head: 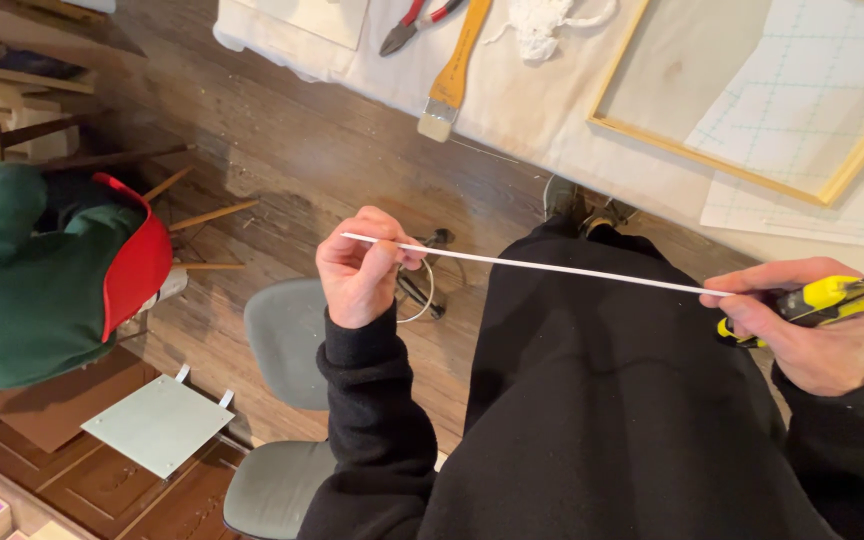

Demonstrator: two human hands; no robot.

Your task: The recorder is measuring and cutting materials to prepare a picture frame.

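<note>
So the left hand [360,268] has its fingertips pinched shut on one end of a thin, flat white strip [542,266], stretched taut across the lap in black fabric. The right hand [820,325] is wrapped tight around a yellow-and-black utility knife [824,299], meeting the strip's other end. Behind: a cloth-covered table [542,110] with a wooden-handled brush [452,75].
</note>
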